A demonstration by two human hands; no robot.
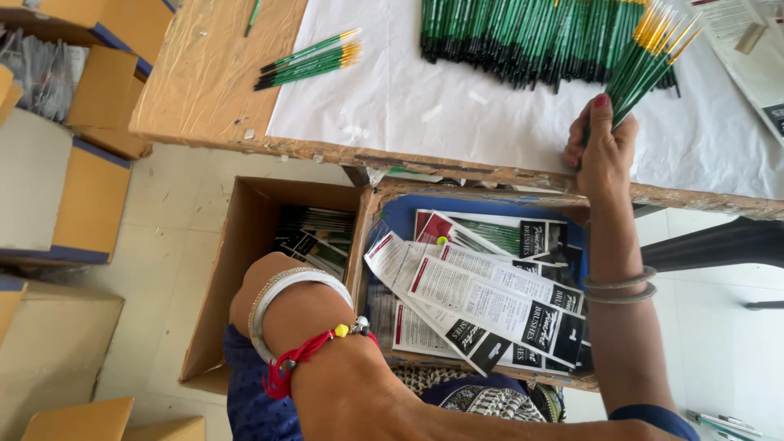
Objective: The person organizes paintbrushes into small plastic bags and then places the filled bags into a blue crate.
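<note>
Green-handled brush bundle [649, 61] grasped in right hand [603, 147], fingers wrapped round lower ends, gold tips fanned up and away. Bundle held over white sheet [457, 114], just in front of large brush pile [531, 37]. Small brush group [310, 61] well left of right hand. Left hand hidden from view, grip cannot be told; left wrist [306, 327] with bangles over open box [245, 269]. Packets [482, 298] lie between both forearms.

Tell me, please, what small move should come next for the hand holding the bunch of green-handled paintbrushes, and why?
Probably lower the bunch of green-handled paintbrushes onto the white sheet beside the large pile of brushes. The right hand grips it upright at the table edge, while the left hand is down at the cardboard box, apparently holding nothing.
</note>
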